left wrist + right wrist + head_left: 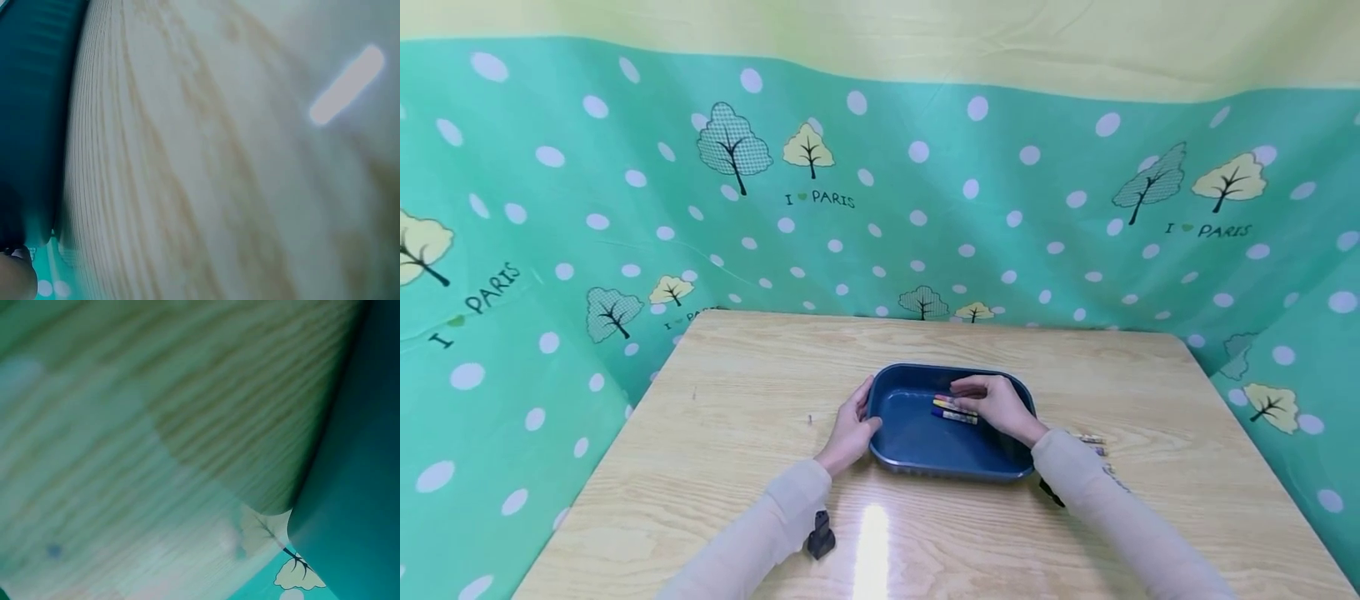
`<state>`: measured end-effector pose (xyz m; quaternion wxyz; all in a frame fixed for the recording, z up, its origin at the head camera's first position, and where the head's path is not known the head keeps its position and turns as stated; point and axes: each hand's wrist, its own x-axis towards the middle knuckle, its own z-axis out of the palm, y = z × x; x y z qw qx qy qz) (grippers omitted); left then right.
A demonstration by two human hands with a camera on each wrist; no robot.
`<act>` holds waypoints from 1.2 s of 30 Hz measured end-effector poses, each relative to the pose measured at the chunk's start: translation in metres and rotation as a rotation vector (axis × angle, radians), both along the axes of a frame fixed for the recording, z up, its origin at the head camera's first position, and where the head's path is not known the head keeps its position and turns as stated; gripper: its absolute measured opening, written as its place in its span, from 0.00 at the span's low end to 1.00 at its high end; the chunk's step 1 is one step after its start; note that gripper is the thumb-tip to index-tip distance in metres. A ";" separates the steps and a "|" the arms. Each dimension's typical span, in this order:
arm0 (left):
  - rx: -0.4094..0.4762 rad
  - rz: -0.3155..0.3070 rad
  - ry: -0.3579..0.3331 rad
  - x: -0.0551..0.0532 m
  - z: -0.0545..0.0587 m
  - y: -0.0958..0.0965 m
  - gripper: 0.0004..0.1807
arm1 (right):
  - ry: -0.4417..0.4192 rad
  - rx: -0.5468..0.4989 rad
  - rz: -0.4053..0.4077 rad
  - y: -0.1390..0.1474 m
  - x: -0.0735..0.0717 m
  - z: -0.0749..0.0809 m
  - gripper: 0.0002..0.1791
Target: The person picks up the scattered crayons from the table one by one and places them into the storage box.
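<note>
A dark blue rectangular tray (925,454) sits on the wooden table in the head view. My left hand (848,429) holds its left wall, thumb at the rim and fingers along the outside. Over the tray's right half is my right hand (996,404), its finger and thumb around a pink crayon (942,398) that they partly cover. A yellow crayon (949,406) and a dark blue crayon (955,415) lie just below it on the tray floor. In the left wrist view the tray's outer wall (34,112) fills the left edge; the right wrist view has it (356,462) at right.
Several more crayons (1092,439) lie on the table right of the tray, partly behind the right sleeve. A light reflection falls on the tabletop (737,400) in front. Green dotted cloth (850,233) stands behind the table and along its sides.
</note>
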<state>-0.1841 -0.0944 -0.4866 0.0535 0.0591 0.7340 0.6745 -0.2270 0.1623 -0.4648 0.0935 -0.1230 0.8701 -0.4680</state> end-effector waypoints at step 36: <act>-0.016 -0.012 -0.011 0.009 0.024 0.002 0.39 | 0.037 0.063 -0.181 0.150 0.043 0.008 0.23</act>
